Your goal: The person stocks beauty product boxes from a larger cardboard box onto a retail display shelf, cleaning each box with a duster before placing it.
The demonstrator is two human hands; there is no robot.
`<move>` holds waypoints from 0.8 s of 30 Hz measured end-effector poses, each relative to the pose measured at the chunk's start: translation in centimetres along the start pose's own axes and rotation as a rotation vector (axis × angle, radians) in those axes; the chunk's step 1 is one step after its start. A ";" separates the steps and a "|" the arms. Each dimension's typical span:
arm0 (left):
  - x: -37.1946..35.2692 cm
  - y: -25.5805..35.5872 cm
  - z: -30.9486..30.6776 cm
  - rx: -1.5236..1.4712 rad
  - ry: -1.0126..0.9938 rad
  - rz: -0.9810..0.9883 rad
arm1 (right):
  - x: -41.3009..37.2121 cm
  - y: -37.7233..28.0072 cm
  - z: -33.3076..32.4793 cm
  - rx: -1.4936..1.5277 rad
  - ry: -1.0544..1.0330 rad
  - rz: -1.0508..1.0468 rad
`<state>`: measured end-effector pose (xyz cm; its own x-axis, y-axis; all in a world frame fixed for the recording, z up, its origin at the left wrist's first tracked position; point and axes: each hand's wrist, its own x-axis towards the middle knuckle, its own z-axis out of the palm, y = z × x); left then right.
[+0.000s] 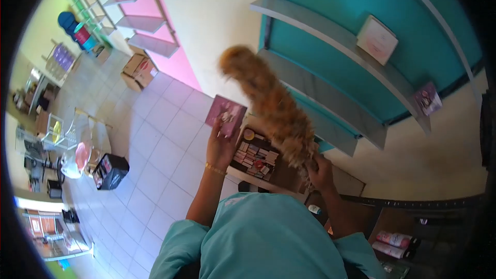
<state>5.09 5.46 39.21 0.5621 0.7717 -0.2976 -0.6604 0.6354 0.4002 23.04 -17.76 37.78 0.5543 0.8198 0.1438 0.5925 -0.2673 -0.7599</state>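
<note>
Holds a purple box (226, 111) in the closed left grip (222, 143) and clutches a fluffy duster (274, 106) by one end in the closed right grip (321, 173), near grey shelves (328, 87) and a carton (289, 175) holding small packets (253, 158).

Soft, moderately bright light here, with a pale sheen across the floor tiles (170, 119), cooler and bluish at the lower left, where a white strip of glare burns out, while the black rack (439, 217) at lower right sits in deep shadow. The duster (274, 101) is smeared with motion blur, worst at its tip, and the print on the purple box (226, 115) is soft too. Fisheye distortion bends the grey shelves (330, 26) into curves, with black vignetting closing in around the sides and small far-off things turning mushy.
</note>
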 end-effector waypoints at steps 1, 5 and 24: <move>-0.6 0.1 0.6 0.018 0.070 -0.010 | 0.4 0.3 -0.2 0.114 0.062 0.094; -0.1 0.1 -0.6 -0.494 -0.253 -0.398 | -1.2 -1.8 -1.8 -0.145 -0.016 -0.276; -0.3 0.3 1.0 -0.228 -0.657 -0.475 | -0.2 -1.7 0.0 0.246 0.066 -0.052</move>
<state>5.18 5.38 40.33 0.9346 0.2920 0.2033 -0.3251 0.9331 0.1540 21.90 -17.48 39.03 0.5684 0.7924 0.2215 0.4655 -0.0877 -0.8807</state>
